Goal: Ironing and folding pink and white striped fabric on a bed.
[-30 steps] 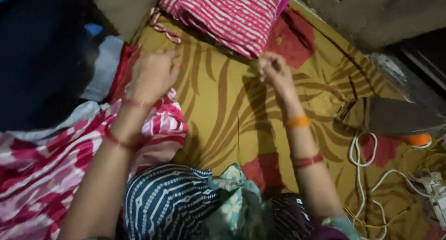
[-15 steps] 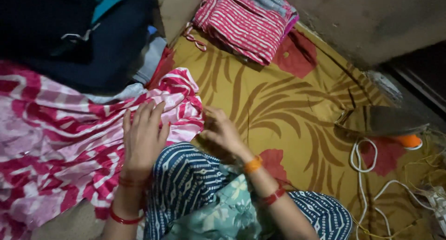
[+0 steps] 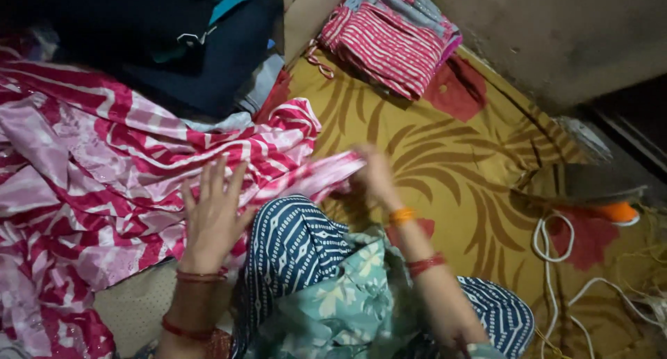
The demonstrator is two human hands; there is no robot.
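A crumpled red, pink and white striped cloth (image 3: 104, 157) is spread over the left side. My left hand (image 3: 212, 216) lies flat on its near edge, fingers spread apart. My right hand (image 3: 372, 175) is blurred with motion and grips a pulled-out strip of the same striped cloth, lifted over my blue patterned knee (image 3: 295, 237). Red bangles sit on my left wrist, an orange and a red one on my right.
A folded pile of red striped clothes (image 3: 392, 32) lies at the back on the yellow patterned mat (image 3: 445, 143). Dark clothing (image 3: 160, 39) is heaped at the top left. A flat iron (image 3: 590, 189) with a white cord (image 3: 556, 262) rests at the right, near a wall.
Both hands came back from the folded pile at the far end to the striped cloth. My right hand has since taken hold of its edge and pulled it rightward.
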